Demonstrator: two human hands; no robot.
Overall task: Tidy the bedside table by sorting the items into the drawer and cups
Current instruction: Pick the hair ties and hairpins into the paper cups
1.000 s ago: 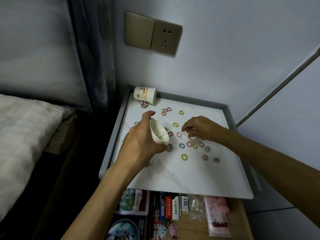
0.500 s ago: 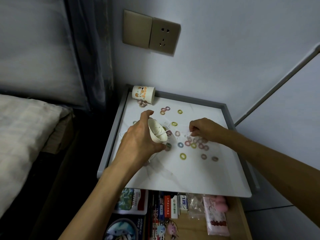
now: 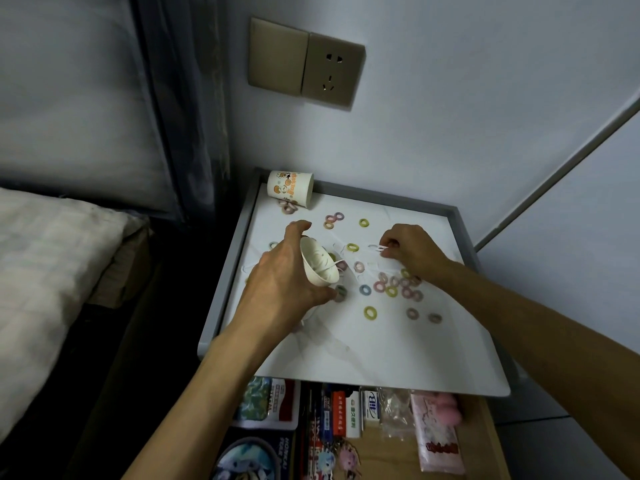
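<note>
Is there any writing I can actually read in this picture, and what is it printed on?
"AIB", roughly: blue letters on the small white box in the open drawer.
Orange lettering on the cartoon cup lying on its side at the back: too blurred to read.
Red and white packets in the drawer: characters too small to read.
Pink packet: red print, unreadable.

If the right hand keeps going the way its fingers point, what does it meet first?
Likely the yellow-green ring just left of the right hand on the white tabletop; beyond it, the tilted white paper cup. Depth is uncertain.
</note>
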